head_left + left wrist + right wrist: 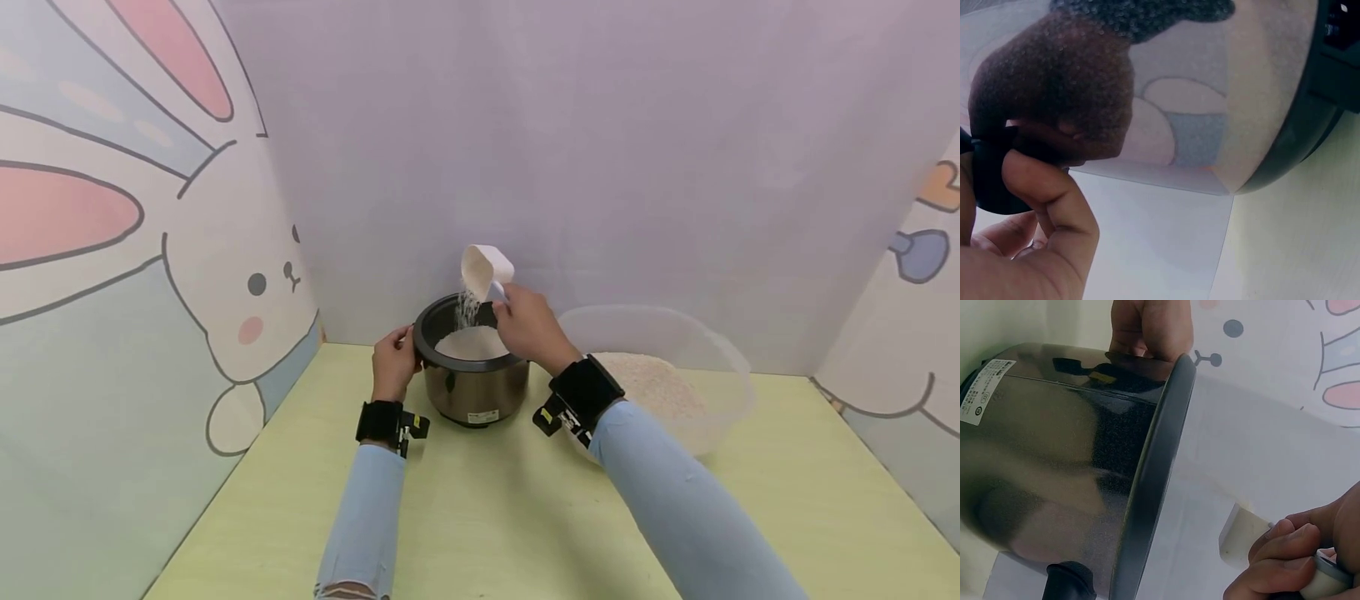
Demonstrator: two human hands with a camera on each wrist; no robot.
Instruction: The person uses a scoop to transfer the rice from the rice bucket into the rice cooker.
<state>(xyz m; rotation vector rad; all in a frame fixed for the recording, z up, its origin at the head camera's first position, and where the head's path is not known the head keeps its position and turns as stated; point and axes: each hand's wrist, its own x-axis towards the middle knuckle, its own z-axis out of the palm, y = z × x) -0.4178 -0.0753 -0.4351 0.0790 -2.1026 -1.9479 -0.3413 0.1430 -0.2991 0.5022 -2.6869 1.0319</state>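
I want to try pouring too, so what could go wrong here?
The scoop is tipped above the pot, so some falling grains might miss it and spill. The left hand grips the pot's side handle, so a hard tug could perhaps slide or tip the pot.

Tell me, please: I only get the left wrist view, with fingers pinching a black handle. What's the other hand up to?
Observer: The right hand is tipping a white scoop above the pot.
Operator: Ooh, is anything coming out?
Observer: Yes, white grains are falling into the pot.
Operator: Is there more of that stuff around?
Observer: A see-through tub, to the pot's right, holds a pale grainy heap.
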